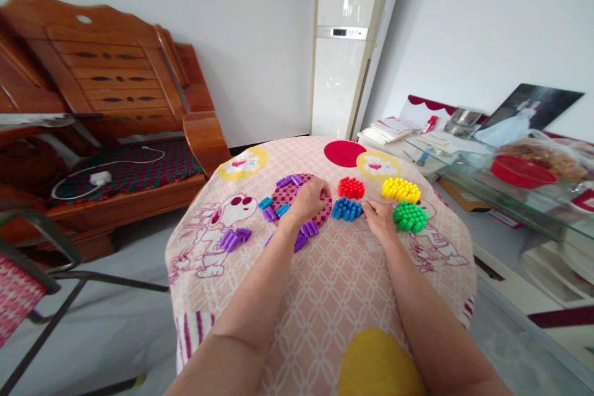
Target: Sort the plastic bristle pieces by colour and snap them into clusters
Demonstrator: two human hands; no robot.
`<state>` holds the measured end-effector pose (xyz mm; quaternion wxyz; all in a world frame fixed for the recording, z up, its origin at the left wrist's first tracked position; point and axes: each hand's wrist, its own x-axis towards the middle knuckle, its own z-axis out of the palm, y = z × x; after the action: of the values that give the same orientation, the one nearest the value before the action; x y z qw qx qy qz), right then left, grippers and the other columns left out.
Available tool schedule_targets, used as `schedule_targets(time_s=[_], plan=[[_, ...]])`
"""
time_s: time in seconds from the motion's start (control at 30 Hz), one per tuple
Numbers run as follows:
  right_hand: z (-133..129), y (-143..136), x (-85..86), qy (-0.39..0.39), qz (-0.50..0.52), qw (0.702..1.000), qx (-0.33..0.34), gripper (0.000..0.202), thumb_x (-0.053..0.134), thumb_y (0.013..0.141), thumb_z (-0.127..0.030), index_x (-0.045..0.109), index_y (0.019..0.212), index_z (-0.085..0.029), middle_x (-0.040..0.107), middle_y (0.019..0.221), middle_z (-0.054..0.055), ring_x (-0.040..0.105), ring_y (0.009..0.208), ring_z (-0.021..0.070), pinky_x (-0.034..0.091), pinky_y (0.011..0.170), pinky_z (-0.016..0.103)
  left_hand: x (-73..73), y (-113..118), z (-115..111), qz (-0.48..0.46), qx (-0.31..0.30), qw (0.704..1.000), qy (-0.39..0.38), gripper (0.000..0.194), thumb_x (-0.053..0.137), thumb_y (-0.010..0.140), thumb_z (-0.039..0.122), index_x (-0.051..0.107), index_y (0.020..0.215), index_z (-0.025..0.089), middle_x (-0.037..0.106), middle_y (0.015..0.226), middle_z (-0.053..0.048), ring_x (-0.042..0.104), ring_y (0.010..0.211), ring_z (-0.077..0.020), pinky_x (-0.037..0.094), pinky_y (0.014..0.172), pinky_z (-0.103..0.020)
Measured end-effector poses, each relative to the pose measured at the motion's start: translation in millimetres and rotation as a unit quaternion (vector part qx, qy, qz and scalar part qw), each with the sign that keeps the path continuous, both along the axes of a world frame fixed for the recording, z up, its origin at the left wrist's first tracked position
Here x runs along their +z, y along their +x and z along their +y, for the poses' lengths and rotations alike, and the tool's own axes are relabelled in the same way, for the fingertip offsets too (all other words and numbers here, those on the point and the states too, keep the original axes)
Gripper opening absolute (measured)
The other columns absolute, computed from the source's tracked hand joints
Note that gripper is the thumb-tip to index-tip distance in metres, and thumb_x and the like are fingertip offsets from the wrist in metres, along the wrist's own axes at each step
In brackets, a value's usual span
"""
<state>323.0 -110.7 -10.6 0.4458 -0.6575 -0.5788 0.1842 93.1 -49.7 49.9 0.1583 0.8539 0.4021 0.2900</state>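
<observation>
My left hand [310,200] is closed over the dark-red checked circle of the tablecloth, its fingers curled and whatever they hold hidden. Around it lie small purple plastic tubes [236,239] and a few blue tubes [265,203] on their sides. My right hand [378,218] rests at the right edge of a cluster of upright blue tubes [346,210], fingertips drawn together beside it; I cannot make out what is between them. Behind the blue cluster stands a red cluster [351,188]. To the right are a yellow cluster [401,189] and a green cluster [410,217].
The round table has a patterned cloth [334,297]. A wooden bench [116,86] is at the left, with a metal-framed chair [69,272] nearer. On the right, a glass-topped cabinet [468,164] holds papers, a red bowl [522,171] and a photo [529,114].
</observation>
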Motion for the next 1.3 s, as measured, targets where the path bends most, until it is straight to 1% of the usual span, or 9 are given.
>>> schedule_targets(time_s=[0.1,0.23,0.33,0.43,0.6,0.77,0.87,0.93,1.3], plan=[[1,0,-1.5,0.000,-0.007,1.000,-0.003,0.037,0.048,0.084,-0.051,0.062,0.068,-0.020,0.064,0.060,0.003,0.061,0.063,0.0195,0.046,0.060,0.028,7.1,-42,14,0.010,0.116,0.993,-0.023,0.023,0.061,0.067,0.008,0.069,0.087,0.016,0.068,0.085,-0.005,0.061,0.078,-0.0170,0.048,0.077,-0.028],[2,1,-2.5,-0.002,-0.019,1.000,-0.004,0.037,0.048,0.085,-0.050,0.062,0.068,-0.020,0.063,0.058,0.002,0.061,0.064,0.0191,0.046,0.060,0.027,-1.8,-100,25,0.076,0.265,0.956,-0.100,0.017,0.070,0.065,0.014,0.069,0.082,0.016,0.065,0.079,-0.003,0.061,0.081,-0.0191,0.046,0.077,-0.028],[2,2,-2.1,0.001,-0.023,1.000,-0.002,0.037,0.048,0.085,-0.049,0.062,0.067,-0.020,0.062,0.057,0.002,0.060,0.064,0.0190,0.045,0.060,0.027,-13.2,-124,26,0.086,0.295,0.942,-0.136,0.016,0.072,0.060,0.008,0.067,0.073,0.015,0.061,0.068,-0.001,0.059,0.075,-0.0189,0.045,0.072,-0.028],[1,2,-2.0,0.001,-0.025,1.000,-0.002,0.037,0.048,0.086,-0.049,0.061,0.067,-0.020,0.061,0.056,0.002,0.060,0.064,0.0191,0.045,0.060,0.027,-16.1,-130,26,0.066,0.311,0.938,-0.139,0.016,0.068,0.064,0.006,0.067,0.076,0.017,0.060,0.065,-0.001,0.059,0.070,-0.0178,0.045,0.070,-0.028],[2,1,-2.7,0.002,-0.021,1.000,-0.006,0.037,0.048,0.085,-0.050,0.062,0.067,-0.020,0.062,0.057,0.002,0.060,0.064,0.0193,0.046,0.061,0.028,3.5,-102,23,-0.045,0.246,0.958,-0.138,0.026,0.064,0.073,0.017,0.066,0.100,0.017,0.069,0.083,-0.004,0.062,0.065,-0.0146,0.050,0.066,-0.028],[2,1,-2.8,0.001,-0.012,1.000,0.000,0.037,0.047,0.084,-0.050,0.062,0.068,-0.020,0.064,0.060,0.003,0.061,0.061,0.0195,0.047,0.060,0.029,25.2,-40,2,-0.069,0.048,0.993,-0.084,0.026,0.063,0.068,0.011,0.070,0.093,0.015,0.072,0.083,-0.003,0.066,0.077,-0.0152,0.052,0.073,-0.025],[2,2,-3.6,0.008,-0.010,1.000,0.007,0.036,0.047,0.085,-0.049,0.062,0.070,-0.020,0.064,0.061,0.003,0.061,0.062,0.0196,0.047,0.061,0.029,26.2,-8,-12,-0.029,-0.076,0.993,-0.084,0.029,0.059,0.070,0.009,0.075,0.093,0.017,0.074,0.085,-0.002,0.066,0.078,-0.0144,0.051,0.077,-0.024],[2,2,-4.1,0.008,-0.008,1.000,0.010,0.035,0.048,0.085,-0.049,0.062,0.069,-0.021,0.065,0.061,0.003,0.062,0.063,0.0197,0.047,0.061,0.029,23.0,5,-18,-0.002,-0.119,0.989,-0.090,0.031,0.056,0.072,0.008,0.076,0.093,0.019,0.075,0.089,-0.001,0.066,0.080,-0.0143,0.050,0.078,-0.023],[2,1,-2.4,0.012,-0.017,1.000,0.002,0.035,0.049,0.086,-0.045,0.061,0.065,-0.021,0.065,0.059,0.004,0.061,0.064,0.0201,0.048,0.062,0.029,13.4,21,-26,0.052,-0.114,0.991,-0.053,0.027,0.057,0.065,0.000,0.072,0.079,0.016,0.070,0.076,-0.001,0.062,0.070,-0.0139,0.047,0.069,-0.022]])
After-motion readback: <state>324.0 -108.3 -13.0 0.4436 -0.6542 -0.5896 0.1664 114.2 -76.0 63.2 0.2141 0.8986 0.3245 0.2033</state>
